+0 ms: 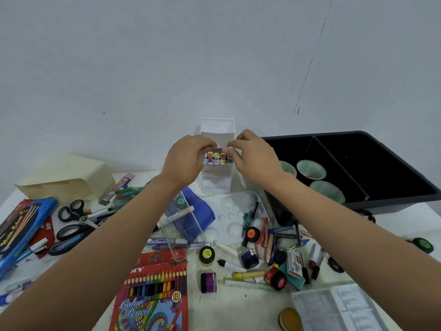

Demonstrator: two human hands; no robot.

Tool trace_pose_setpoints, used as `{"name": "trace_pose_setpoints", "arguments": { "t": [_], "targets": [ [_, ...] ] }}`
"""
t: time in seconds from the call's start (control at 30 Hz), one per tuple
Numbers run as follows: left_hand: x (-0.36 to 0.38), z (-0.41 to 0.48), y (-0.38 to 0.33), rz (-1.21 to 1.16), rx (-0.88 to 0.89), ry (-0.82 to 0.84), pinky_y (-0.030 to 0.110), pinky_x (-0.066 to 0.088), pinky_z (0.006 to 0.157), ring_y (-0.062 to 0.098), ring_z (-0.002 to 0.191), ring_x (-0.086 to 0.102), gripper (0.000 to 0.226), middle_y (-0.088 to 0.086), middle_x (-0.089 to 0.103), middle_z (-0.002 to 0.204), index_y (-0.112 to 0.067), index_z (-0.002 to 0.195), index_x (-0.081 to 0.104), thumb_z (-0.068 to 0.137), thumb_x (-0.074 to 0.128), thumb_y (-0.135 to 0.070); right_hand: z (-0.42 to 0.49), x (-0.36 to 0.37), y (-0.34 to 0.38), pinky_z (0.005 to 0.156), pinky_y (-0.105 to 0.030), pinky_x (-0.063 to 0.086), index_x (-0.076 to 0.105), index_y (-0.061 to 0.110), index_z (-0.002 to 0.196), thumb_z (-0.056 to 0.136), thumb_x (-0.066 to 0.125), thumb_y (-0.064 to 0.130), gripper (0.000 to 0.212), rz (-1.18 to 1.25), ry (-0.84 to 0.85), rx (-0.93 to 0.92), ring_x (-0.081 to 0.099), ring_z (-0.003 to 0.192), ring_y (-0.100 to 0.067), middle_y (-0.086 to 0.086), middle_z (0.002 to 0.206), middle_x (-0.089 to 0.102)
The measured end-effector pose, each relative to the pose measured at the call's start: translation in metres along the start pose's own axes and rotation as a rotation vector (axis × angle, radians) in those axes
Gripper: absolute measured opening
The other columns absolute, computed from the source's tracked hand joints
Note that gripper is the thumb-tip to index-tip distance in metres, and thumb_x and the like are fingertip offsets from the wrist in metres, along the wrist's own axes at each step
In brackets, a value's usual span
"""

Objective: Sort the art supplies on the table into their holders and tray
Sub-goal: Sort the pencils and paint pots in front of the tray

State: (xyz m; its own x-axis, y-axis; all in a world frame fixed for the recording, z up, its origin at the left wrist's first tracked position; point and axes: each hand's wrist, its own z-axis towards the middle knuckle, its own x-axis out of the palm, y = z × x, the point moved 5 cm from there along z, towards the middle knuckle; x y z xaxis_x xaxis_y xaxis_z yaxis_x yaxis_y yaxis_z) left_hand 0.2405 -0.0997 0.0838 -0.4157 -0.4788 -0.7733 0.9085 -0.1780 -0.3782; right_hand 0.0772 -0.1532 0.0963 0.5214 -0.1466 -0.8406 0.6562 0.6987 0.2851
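Note:
A clear marker case (216,177) stands upright at the back of the table, its white lid (217,130) flipped up behind it. Coloured marker caps (216,158) show in two rows at its top. My left hand (185,158) grips the case's upper left corner with curled fingers. My right hand (254,156) pinches the upper right corner, thumb and fingers at the rim. Loose pens, crayons and small paint jars (253,235) lie scattered on the table in front.
A black divided tray (381,201) at the right holds three green-tinted cups (310,169). A cream holder (69,180) lies at left beside scissors (71,211). A colour pencil box (152,292), white palette (233,211), blue case (198,213) and clear tray (334,306) crowd the front.

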Motion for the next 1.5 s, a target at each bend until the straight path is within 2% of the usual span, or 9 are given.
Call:
{"name": "trace_pose_setpoints", "arguments": {
  "t": [0.17,0.37,0.53,0.63,0.7,0.8,0.97,1.3,1.5],
  "targets": [
    [-0.002,0.002,0.000,-0.033,0.019,0.009,0.033,0.044,0.073,0.021,0.081,0.058,0.028,-0.002,0.074,0.095,-0.018,0.104,0.074,0.099,0.047,-0.012,0.012,0.000,0.004,0.069,-0.032,0.042,0.074,0.019,0.107,0.101,0.052,0.039,0.030,-0.098,0.123,0.013,0.059,0.092,-0.024,-0.003,0.105,0.055],
    [-0.003,-0.001,-0.002,-0.045,0.008,0.014,0.039,0.048,0.073,0.024,0.082,0.060,0.034,-0.002,0.074,0.095,-0.018,0.104,0.074,0.094,0.043,-0.013,0.018,0.001,0.006,0.062,-0.032,0.032,0.070,0.013,0.091,0.102,0.049,0.036,0.032,-0.159,0.222,0.048,0.058,0.087,-0.030,-0.003,0.086,0.051],
    [-0.003,-0.023,-0.010,-0.018,-0.023,-0.006,0.037,0.047,0.077,0.024,0.087,0.054,0.039,-0.002,0.071,0.119,-0.021,0.128,0.065,0.100,0.044,-0.005,-0.017,-0.014,0.009,0.070,-0.036,0.049,0.052,0.025,0.139,0.104,0.044,0.043,0.040,0.025,0.036,0.036,0.061,0.089,-0.021,-0.001,0.103,0.061],
    [-0.006,-0.051,-0.029,-0.153,-0.013,-0.072,0.025,0.047,0.082,0.002,0.092,0.055,0.036,-0.007,0.058,0.133,-0.025,0.135,0.059,0.102,0.049,-0.013,-0.047,-0.038,0.000,0.067,-0.034,0.049,0.061,0.020,0.117,0.101,0.051,0.035,0.024,0.189,-0.122,0.078,0.058,0.072,-0.012,0.007,0.087,0.063],
    [-0.002,-0.066,-0.042,-0.234,-0.050,-0.077,0.018,0.044,0.072,-0.001,0.078,0.052,0.026,-0.012,0.058,0.119,-0.028,0.123,0.064,0.100,0.055,-0.021,-0.069,-0.051,-0.013,0.064,-0.041,0.053,0.066,0.019,0.095,0.099,0.054,0.031,0.017,0.276,-0.149,0.108,0.059,0.065,-0.013,0.008,0.072,0.062],
    [0.019,-0.082,-0.069,-0.286,0.053,0.063,0.025,0.044,0.069,0.006,0.072,0.051,0.018,-0.015,0.063,0.092,-0.025,0.100,0.070,0.096,0.055,-0.033,-0.100,-0.061,-0.028,0.058,-0.045,0.053,0.066,0.017,0.088,0.099,0.057,0.025,0.016,0.351,-0.111,0.146,0.062,0.058,-0.018,0.003,0.064,0.062],
    [0.073,-0.094,-0.102,-0.216,0.102,0.429,0.038,0.049,0.075,0.013,0.082,0.055,0.032,-0.006,0.064,0.091,-0.026,0.101,0.072,0.093,0.049,-0.047,-0.138,-0.066,-0.043,0.054,-0.030,0.044,0.068,0.016,0.091,0.099,0.058,0.023,0.016,0.207,-0.067,0.130,0.054,0.057,-0.009,0.008,0.065,0.058],
    [0.108,-0.108,-0.149,0.190,0.049,0.445,0.039,0.035,0.087,0.020,0.106,0.049,0.022,-0.007,0.059,0.107,-0.032,0.105,0.069,0.096,0.052,-0.042,-0.180,-0.071,-0.068,0.059,-0.028,0.049,0.066,0.014,0.107,0.095,0.058,0.017,0.014,0.126,0.088,-0.166,0.058,0.069,-0.013,0.005,0.090,0.064],
    [0.113,-0.116,-0.185,0.015,0.114,0.571,0.031,0.038,0.075,0.007,0.078,0.050,0.015,-0.014,0.054,0.079,-0.029,0.089,0.065,0.096,0.057,-0.040,-0.207,-0.061,-0.114,0.069,-0.031,0.052,0.069,0.023,0.092,0.092,0.064,0.023,0.004,0.248,0.583,-0.159,0.059,0.076,-0.005,0.011,0.084,0.065]
  ]
}}
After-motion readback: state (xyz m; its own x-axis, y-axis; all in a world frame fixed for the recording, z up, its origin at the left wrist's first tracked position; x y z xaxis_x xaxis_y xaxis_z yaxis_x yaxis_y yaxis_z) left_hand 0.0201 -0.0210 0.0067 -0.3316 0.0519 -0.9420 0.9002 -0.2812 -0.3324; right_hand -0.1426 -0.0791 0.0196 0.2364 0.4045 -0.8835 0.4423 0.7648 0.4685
